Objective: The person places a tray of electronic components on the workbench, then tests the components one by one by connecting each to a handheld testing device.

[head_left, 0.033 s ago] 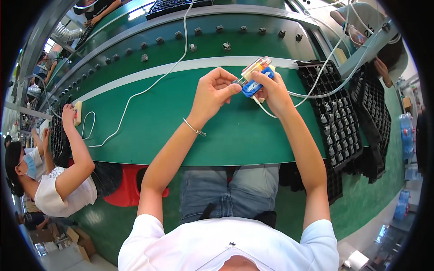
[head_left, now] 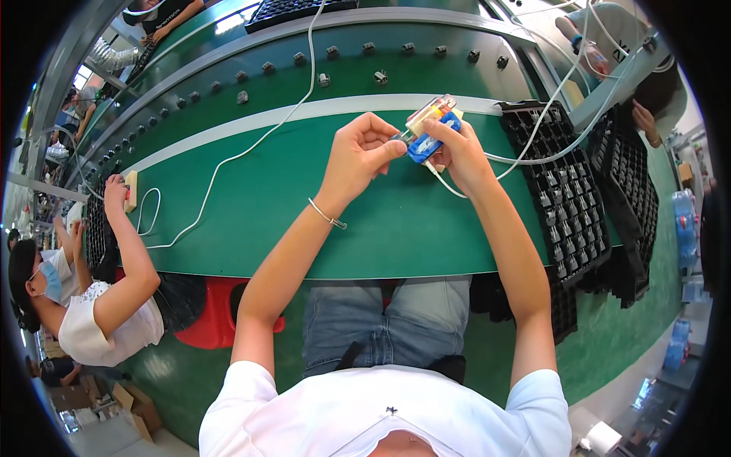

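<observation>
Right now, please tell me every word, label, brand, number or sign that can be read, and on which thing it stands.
No text is clear enough to quote.
Blue device in the right hand: pale marking, too small and blurred.
Co-worker's dark shirt, upper left: pale print, too blurred.
White shirt: small dark mark, unreadable.

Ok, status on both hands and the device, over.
Left hand: pinching small grey part. Right hand: gripping blue-and-clear device. Possible snag: white cable close below the device.

My shirt (head_left: 327,407): white, short sleeves (head_left: 537,396), small dark motif (head_left: 391,410) on it. Beyond the shirt: faded blue jeans (head_left: 426,320), thin bangle (head_left: 333,222) on left wrist (head_left: 339,204).
</observation>
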Motion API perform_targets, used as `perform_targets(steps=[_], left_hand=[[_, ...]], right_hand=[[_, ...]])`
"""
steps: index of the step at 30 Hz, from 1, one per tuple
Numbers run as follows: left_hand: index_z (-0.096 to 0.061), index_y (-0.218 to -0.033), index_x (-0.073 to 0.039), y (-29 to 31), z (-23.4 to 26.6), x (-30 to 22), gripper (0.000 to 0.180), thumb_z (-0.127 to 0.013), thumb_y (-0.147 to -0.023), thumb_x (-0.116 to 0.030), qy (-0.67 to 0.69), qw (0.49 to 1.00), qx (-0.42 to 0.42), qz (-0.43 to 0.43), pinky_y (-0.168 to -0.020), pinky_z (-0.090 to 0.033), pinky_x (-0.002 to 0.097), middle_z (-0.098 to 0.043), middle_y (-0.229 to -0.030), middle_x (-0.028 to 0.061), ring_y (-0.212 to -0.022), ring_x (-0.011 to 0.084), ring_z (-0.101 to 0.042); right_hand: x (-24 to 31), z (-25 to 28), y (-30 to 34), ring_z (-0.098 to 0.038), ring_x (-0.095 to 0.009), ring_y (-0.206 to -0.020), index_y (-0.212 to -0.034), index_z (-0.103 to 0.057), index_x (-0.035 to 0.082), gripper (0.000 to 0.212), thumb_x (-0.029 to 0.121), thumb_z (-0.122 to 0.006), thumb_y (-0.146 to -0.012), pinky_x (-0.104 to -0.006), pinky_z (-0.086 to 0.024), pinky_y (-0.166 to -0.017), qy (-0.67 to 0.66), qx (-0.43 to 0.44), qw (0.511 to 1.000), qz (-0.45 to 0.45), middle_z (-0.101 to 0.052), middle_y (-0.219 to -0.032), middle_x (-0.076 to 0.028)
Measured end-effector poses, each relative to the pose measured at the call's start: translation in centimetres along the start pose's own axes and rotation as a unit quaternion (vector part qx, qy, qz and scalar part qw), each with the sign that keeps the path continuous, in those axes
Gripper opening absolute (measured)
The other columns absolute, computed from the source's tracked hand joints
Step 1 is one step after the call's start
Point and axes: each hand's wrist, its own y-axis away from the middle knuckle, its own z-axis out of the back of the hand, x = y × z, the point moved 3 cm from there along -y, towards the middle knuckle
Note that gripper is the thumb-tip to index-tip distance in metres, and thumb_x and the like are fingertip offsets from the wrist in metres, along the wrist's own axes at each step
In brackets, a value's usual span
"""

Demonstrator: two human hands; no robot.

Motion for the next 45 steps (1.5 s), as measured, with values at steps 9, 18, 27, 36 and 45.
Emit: perform_targets(steps=[9, 18, 27, 36, 45], left_hand=[[-0.059, -0.090, -0.001, -0.2, -0.2, 0.2, 0.023, -0.078, -0.084, -0.013, -0.002, 1.000, -0.020, -0.001, -0.042, -0.038, 0.0187, -0.067, -0.074, 0.0048, -0.052, 0.0054, -0.055], [-0.059, -0.097, -0.002, -0.1, -1.0, 0.7, 0.025, -0.077, -0.087, -0.016, 0.061, 0.998, 0.020, 0.024, -0.050, -0.041, 0.0179, -0.066, -0.076, 0.0028, -0.059, 0.0054, -0.057], [-0.064, -0.095, 0.000, 0.7, -1.9, 3.3, 0.016, -0.069, -0.090, -0.014, -0.004, 0.998, 0.064, 0.027, -0.055, -0.045, 0.0200, -0.065, -0.076, 0.0016, -0.063, 0.0057, -0.056], [-0.066, -0.091, -0.007, 2.8, -5.1, 3.3, 0.018, -0.072, -0.080, -0.020, -0.344, 0.919, 0.154, -0.119, -0.059, -0.047, 0.0344, -0.058, -0.069, 0.0057, -0.063, 0.0214, -0.058], [-0.059, -0.096, -0.009, 3.4, -6.4, 3.2, 0.022, -0.069, -0.084, -0.024, -0.452, 0.845, 0.177, -0.224, -0.070, -0.051, 0.0397, -0.060, -0.087, 0.0079, -0.084, 0.0270, -0.063]], right_hand=[[-0.8, 0.5, -0.3, -0.059, -0.003, -0.068, -0.112, -0.061, 0.002, 0.037, 0.032, -0.067, -0.092, -0.0183, -0.041, -0.049, 0.007, 0.029, 0.998, -0.055, -0.065, -0.087, -0.001], [-0.3, 1.2, 0.2, -0.064, -0.007, -0.076, -0.120, -0.057, 0.002, 0.039, 0.029, -0.065, -0.093, -0.0231, -0.051, -0.056, -0.040, 0.078, 0.992, -0.093, -0.067, -0.096, -0.004], [3.6, 5.6, -0.4, -0.065, -0.009, -0.073, -0.115, -0.062, -0.002, 0.042, 0.014, -0.075, -0.078, -0.0245, -0.052, -0.066, 0.414, -0.180, 0.869, 0.202, -0.069, -0.089, -0.004], [1.4, 4.3, 0.2, -0.056, -0.016, -0.058, -0.099, -0.064, 0.000, 0.037, 0.024, -0.075, -0.073, -0.0304, -0.048, -0.058, 0.494, -0.164, 0.826, 0.218, -0.059, -0.070, -0.008], [1.5, 4.8, 0.5, -0.059, -0.019, -0.065, -0.107, -0.065, -0.001, 0.042, 0.023, -0.076, -0.074, -0.0312, -0.050, -0.064, 0.488, -0.157, 0.832, 0.214, -0.063, -0.079, -0.010]])
